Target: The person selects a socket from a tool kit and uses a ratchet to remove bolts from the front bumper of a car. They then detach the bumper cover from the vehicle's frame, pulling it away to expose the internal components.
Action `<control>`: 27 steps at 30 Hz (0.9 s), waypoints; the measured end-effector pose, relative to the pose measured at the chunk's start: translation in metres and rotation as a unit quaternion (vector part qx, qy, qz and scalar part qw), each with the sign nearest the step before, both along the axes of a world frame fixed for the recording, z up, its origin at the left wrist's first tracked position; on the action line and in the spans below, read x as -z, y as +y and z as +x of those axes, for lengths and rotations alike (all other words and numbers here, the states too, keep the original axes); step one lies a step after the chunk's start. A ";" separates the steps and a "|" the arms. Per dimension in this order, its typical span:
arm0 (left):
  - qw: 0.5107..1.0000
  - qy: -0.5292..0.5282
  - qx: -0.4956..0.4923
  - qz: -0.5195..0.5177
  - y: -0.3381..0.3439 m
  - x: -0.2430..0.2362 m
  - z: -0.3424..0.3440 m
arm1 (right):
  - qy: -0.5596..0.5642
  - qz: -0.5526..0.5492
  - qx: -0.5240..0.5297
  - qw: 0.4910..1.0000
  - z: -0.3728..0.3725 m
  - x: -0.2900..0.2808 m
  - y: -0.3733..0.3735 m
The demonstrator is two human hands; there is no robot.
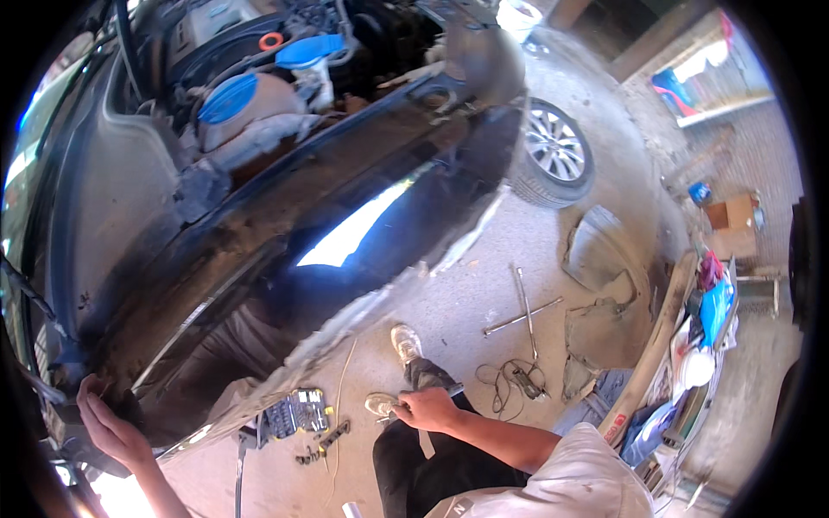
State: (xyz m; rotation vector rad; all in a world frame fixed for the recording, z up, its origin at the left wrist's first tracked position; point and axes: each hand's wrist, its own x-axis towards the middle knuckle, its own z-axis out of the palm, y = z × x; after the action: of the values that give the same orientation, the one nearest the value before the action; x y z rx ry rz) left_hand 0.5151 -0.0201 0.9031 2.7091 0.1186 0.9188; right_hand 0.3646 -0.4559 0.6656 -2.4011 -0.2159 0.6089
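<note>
My left hand (114, 425) is at the rear end of the car's dark front fender (285, 285), near the door edge. Its fingers are extended against the panel's corner and the thumb side is partly hidden. My right hand (427, 407) is closed in front of my legs, around a slim hand tool (457, 389) whose short end sticks out past the fist; its kind cannot be made out. The fender's lower edge is dusty and pale. Above it the engine bay lies open, with a white fluid tank (259, 108) and a blue cap (309, 50).
A tool case (296, 413) with sockets lies on the floor below the fender. A cross wheel wrench (525, 312), a coiled cable (509, 388), a removed wheel (557, 151) and a grey wheel-arch liner (600, 250) lie to the right. A cluttered shelf (661, 345) stands beyond.
</note>
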 end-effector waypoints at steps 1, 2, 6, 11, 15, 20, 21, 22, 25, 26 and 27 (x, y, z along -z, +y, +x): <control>0.995 -0.010 0.060 0.074 0.001 0.000 0.000 | 0.008 -0.004 0.007 1.000 -0.002 0.003 0.000; 0.987 -0.018 0.091 0.129 -0.007 -0.002 -0.005 | 0.010 0.000 0.011 1.000 -0.003 0.009 -0.001; 0.967 -0.040 0.201 0.152 -0.060 0.035 -0.052 | 0.046 -0.006 0.023 0.999 -0.021 0.042 -0.003; 0.920 0.125 0.342 0.143 -0.095 0.127 -0.143 | 0.038 0.022 -0.033 0.998 -0.021 0.113 0.015; 0.866 0.267 0.410 0.102 -0.130 0.247 -0.182 | 0.052 0.022 -0.125 0.991 0.001 0.189 0.019; 0.824 0.398 0.384 0.119 -0.147 0.416 -0.189 | 0.025 -0.027 -0.216 0.976 0.047 0.286 0.007; 0.832 0.392 0.376 0.111 -0.148 0.441 -0.184 | 0.019 -0.044 -0.241 0.969 0.062 0.302 0.008; 0.839 0.385 0.370 0.100 -0.151 0.467 -0.179 | 0.016 -0.065 -0.264 0.962 0.075 0.317 0.005; 0.856 0.367 0.357 0.065 -0.157 0.542 -0.163 | -0.053 -0.078 -0.289 0.953 0.108 0.358 -0.011; 0.860 0.363 0.355 0.053 -0.158 0.565 -0.157 | -0.062 -0.102 -0.303 0.946 0.120 0.377 -0.016; 0.859 0.367 0.344 0.090 -0.155 0.589 -0.150 | -0.070 -0.127 -0.316 0.938 0.131 0.399 -0.024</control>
State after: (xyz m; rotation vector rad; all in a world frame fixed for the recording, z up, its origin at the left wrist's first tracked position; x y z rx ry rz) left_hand 0.3656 -0.1749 0.3139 2.7578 -0.7695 -0.3348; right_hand 0.4957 -0.4796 0.2664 -2.6170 -1.0565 0.7805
